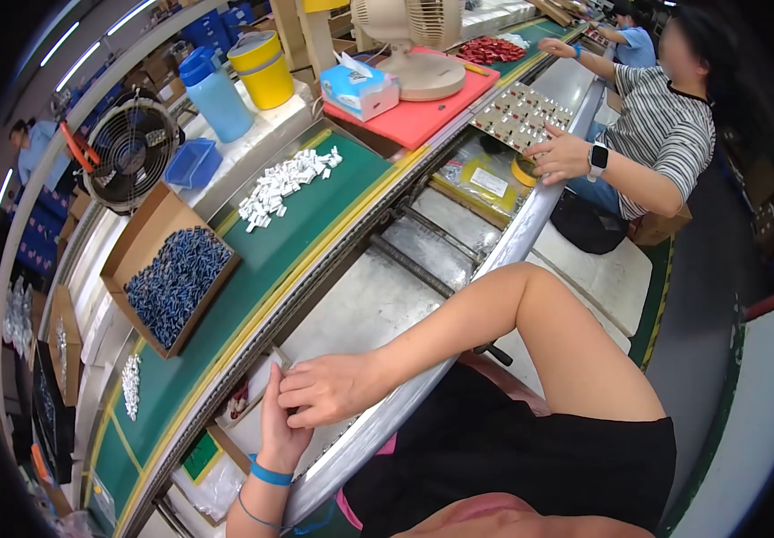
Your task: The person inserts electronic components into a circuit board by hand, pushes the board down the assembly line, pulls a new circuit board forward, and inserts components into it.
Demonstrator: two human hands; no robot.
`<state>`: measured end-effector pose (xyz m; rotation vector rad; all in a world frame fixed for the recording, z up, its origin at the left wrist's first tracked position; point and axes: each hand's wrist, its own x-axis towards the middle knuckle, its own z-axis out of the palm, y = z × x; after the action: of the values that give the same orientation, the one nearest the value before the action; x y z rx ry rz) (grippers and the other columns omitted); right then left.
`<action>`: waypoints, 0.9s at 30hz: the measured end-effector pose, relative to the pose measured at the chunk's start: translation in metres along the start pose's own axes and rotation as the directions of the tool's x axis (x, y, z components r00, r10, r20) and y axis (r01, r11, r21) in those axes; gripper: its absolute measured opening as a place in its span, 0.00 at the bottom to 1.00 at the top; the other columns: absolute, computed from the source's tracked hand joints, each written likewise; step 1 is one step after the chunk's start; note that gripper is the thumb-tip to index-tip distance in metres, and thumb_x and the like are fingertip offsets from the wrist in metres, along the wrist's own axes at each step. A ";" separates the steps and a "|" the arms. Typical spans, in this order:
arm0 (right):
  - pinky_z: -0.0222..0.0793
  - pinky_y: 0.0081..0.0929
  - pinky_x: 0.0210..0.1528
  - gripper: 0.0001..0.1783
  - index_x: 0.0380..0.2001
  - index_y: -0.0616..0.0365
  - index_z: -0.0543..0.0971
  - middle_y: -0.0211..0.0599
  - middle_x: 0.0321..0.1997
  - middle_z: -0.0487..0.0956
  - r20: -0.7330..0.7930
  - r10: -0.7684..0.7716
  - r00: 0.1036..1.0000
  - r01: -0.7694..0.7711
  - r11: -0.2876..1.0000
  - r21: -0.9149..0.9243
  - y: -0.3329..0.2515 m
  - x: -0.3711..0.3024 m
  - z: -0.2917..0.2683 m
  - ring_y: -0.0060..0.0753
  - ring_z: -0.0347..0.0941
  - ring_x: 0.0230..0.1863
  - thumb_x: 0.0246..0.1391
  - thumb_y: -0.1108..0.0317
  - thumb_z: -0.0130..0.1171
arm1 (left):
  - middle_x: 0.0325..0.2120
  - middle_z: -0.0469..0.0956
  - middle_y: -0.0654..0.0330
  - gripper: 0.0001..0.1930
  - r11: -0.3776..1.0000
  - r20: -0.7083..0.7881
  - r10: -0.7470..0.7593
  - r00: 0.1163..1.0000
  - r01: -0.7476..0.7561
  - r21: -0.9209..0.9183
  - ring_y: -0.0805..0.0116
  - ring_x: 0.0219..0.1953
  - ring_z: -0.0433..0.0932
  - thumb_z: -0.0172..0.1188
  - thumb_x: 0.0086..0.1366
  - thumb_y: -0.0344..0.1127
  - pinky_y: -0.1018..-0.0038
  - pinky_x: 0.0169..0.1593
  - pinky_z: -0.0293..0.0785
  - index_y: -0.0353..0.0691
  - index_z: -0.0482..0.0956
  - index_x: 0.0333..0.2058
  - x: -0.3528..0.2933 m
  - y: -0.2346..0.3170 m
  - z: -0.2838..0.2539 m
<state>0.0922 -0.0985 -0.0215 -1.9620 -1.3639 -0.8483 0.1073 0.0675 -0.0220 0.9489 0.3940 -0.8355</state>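
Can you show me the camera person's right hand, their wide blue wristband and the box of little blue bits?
Right hand [329,387]: head view, on the back of the hand.
Wide blue wristband [269,472]: head view, on the strap's middle.
Box of little blue bits [143,235]: head view, on its bare inner cardboard.

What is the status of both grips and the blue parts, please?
Left grip and right grip touching; any held item hidden. Blue parts in cardboard box, untouched.

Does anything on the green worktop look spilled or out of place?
Possibly: white parts lie heaped loose on the green worktop, with a smaller white pile further left, while the blue parts are in a cardboard box. Loose heaps could pass for a spill, but they're fairly compact and may be deliberate.
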 end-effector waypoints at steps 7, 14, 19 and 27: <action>0.62 0.28 0.40 0.06 0.22 0.55 0.73 0.31 0.29 0.71 0.100 0.136 0.986 -0.116 0.976 -0.185 0.010 -0.008 0.009 0.30 0.67 0.37 0.40 0.65 0.55 | 0.33 0.78 0.63 0.20 0.995 -0.013 0.063 0.998 -0.063 -0.073 0.68 0.38 0.77 0.45 0.66 0.55 0.72 0.43 0.75 0.45 0.77 0.34 0.008 -0.003 0.019; 0.59 0.30 0.42 0.05 0.19 0.53 0.77 0.30 0.28 0.73 0.170 0.306 0.937 -0.270 0.940 -0.206 0.013 -0.012 0.007 0.31 0.66 0.39 0.41 0.64 0.56 | 0.35 0.78 0.61 0.19 0.982 -0.040 0.174 0.984 -0.176 -0.072 0.66 0.41 0.77 0.45 0.66 0.53 0.69 0.46 0.73 0.44 0.76 0.34 0.024 -0.011 0.035; 0.59 0.30 0.44 0.05 0.19 0.53 0.77 0.28 0.29 0.74 0.228 0.358 0.905 -0.286 0.911 -0.297 0.012 -0.013 0.001 0.31 0.66 0.40 0.39 0.65 0.57 | 0.35 0.78 0.61 0.17 0.971 -0.009 0.200 0.980 -0.200 -0.130 0.65 0.42 0.76 0.45 0.66 0.50 0.68 0.48 0.72 0.45 0.75 0.32 0.035 -0.013 0.038; 0.58 0.29 0.45 0.04 0.21 0.52 0.79 0.26 0.32 0.76 0.312 0.432 0.846 -0.352 0.893 -0.281 0.015 -0.018 0.004 0.29 0.65 0.44 0.41 0.67 0.56 | 0.34 0.78 0.61 0.16 0.972 -0.027 0.181 0.983 -0.183 -0.147 0.66 0.41 0.76 0.44 0.66 0.48 0.69 0.47 0.72 0.45 0.75 0.32 0.038 -0.018 0.039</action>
<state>0.1019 -0.1095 -0.0398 -2.5552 -1.0194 -0.4552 0.1153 0.0119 -0.0349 0.8377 0.3691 -0.6239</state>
